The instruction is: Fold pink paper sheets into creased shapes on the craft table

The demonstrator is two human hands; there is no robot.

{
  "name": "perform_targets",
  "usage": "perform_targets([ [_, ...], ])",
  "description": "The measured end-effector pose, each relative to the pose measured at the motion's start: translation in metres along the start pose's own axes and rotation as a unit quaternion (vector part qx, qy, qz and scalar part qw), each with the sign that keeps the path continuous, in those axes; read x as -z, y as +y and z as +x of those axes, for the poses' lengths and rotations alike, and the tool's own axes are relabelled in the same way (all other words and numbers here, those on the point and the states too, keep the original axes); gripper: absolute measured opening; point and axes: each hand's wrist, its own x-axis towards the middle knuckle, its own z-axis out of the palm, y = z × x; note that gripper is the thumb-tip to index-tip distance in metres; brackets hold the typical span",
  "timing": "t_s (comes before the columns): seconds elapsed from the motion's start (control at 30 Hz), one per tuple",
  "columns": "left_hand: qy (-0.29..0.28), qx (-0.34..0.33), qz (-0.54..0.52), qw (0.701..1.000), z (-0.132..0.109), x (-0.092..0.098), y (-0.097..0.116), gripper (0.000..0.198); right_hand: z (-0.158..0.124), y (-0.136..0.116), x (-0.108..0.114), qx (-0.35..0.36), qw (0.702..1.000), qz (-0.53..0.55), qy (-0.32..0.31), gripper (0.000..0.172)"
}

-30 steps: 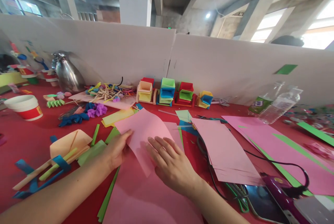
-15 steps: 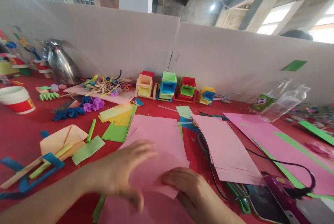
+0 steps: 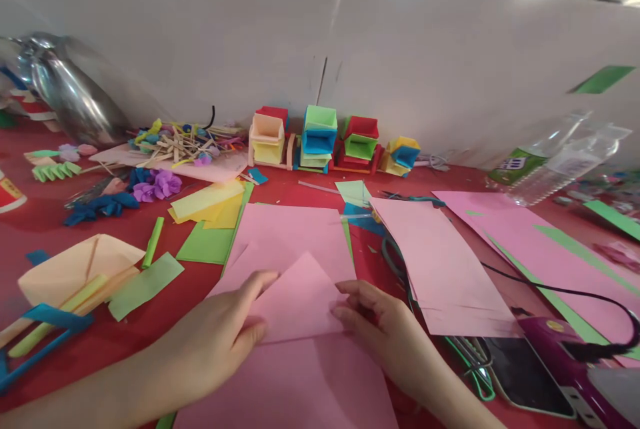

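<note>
A pink paper sheet lies folded on the red table in front of me, its top forming a triangle. My left hand pinches the fold's left edge between thumb and fingers. At the right edge of the fold, my right hand grips the same paper with curled fingers. More pink paper lies flat beneath and behind it.
Another pink sheet lies to the right, over a black cable and a purple tool. Coloured paper boxes stand by the white partition. Paper scraps, sticks, a metal kettle and plastic bottles crowd the table.
The pink sheet's corner has been folded down into a triangle. Both hands moved from pressing flat on the paper to pinching the fold. The camera tilted down.
</note>
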Motion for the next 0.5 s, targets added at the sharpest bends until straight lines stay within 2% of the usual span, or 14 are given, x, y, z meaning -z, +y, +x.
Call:
perform_targets([
  [0.1, 0.032, -0.045, 0.061, 0.997, -0.005, -0.008, 0.002, 0.069, 0.001, 0.004, -0.007, 0.017, 0.999, -0.024, 0.034, 0.031],
  [0.2, 0.067, -0.122, 0.165, 0.976, -0.009, -0.013, 0.006, 0.066, 0.002, -0.002, -0.007, 0.041, 0.996, -0.079, 0.015, 0.030],
  [0.3, 0.104, -0.200, 0.247, 0.943, -0.010, -0.016, 0.007, 0.065, 0.005, -0.010, -0.003, 0.062, 0.992, -0.111, -0.025, 0.030],
  [0.4, 0.085, -0.285, 0.289, 0.910, -0.011, -0.022, 0.003, 0.061, 0.009, -0.015, -0.003, 0.062, 0.990, -0.120, -0.047, 0.032],
  [0.5, 0.077, -0.303, 0.313, 0.897, -0.011, -0.032, -0.002, 0.062, 0.012, -0.011, -0.007, 0.058, 0.991, -0.114, -0.039, 0.032],
])
